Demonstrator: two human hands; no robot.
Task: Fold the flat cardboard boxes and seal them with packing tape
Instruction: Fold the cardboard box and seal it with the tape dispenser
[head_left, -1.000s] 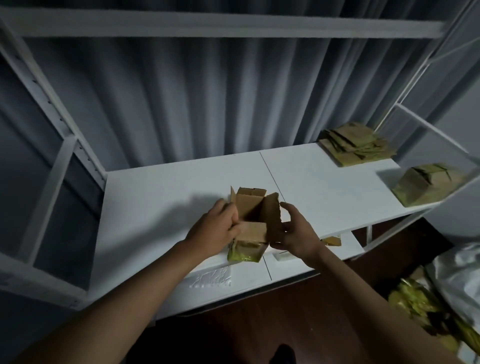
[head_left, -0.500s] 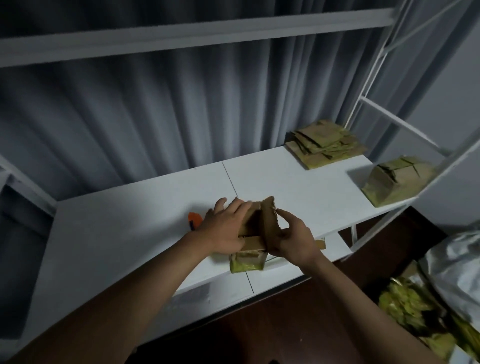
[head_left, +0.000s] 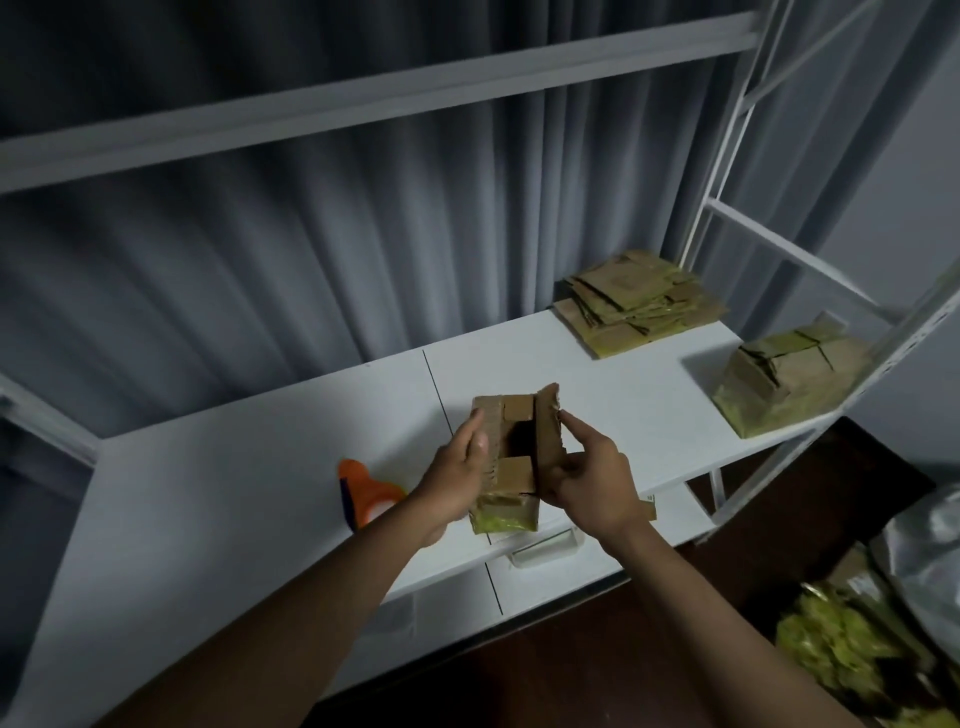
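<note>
Both hands grip box (head_left: 511, 447) btwn them: left hand (head_left: 457, 475) curled on left flap, right hand (head_left: 592, 480) pinching right flap

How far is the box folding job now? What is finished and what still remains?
Done: one folded box stands at the right end of the white shelf. In hand: the left hand and right hand hold a small box with two end flaps folded in, the side flaps not closed. Left: close and tape it; the orange tape dispenser lies untouched, and a pile of flat boxes waits.
</note>
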